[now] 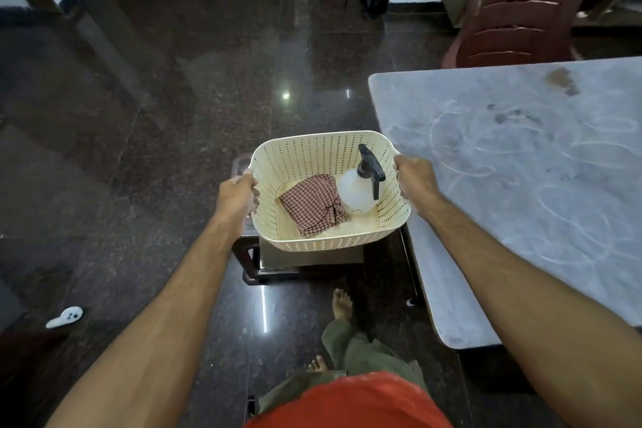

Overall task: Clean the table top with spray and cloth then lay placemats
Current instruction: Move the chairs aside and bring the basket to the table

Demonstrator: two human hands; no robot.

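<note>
Gripping the basket (305, 153) by its rim, our left hand (236, 193) curls its fingers over the left edge. Inside lie a checked cloth (311, 205) on the floor of the basket and, touching its right side, a white spray bottle (356, 189) with a black trigger. Our right hand (415, 177) clamps the right edge likewise. We hold the basket above a dark stool (250, 261). Just right of it stands the table (521, 184), its grey top smeared with pale swirls.
</note>
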